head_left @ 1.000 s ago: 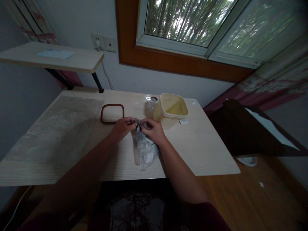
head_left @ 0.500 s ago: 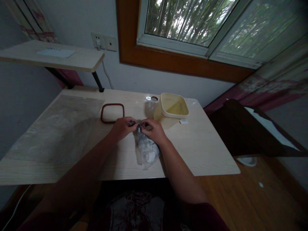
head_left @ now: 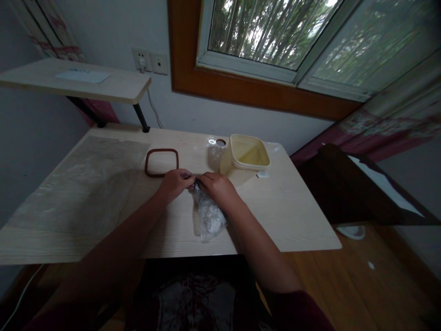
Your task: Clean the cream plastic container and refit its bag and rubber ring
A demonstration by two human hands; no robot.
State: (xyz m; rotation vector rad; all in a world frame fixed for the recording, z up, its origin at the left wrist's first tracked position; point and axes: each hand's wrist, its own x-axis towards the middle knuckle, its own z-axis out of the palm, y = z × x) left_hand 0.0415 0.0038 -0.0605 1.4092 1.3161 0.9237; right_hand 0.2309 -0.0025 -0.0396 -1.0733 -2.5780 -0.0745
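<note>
A clear plastic bag [head_left: 211, 220] with whitish, crumpled contents hangs or rests at the desk's front middle; what is inside cannot be made out. My left hand [head_left: 175, 184] pinches the bag's gathered neck from the left. From the right, my right hand [head_left: 217, 187] is closed on the same twisted neck, its fingertips partly hidden behind its back. Just beyond my left hand lies a brownish-red square ring [head_left: 161, 150]. Behind my right hand stands an open cream plastic tub [head_left: 245, 166].
A large clear plastic sheet [head_left: 79, 184] covers the desk's left part. Beside the tub is a crumpled transparent piece [head_left: 214, 154] near a round cable hole [head_left: 221, 142]. A raised shelf [head_left: 117, 88] holds a paper [head_left: 82, 76]. A small white piece [head_left: 262, 174] lies by the tub.
My right hand has turned over so its back faces up, its fingers drawn in closer to the bag's neck. The bag has shifted slightly left; my left hand is almost still.
</note>
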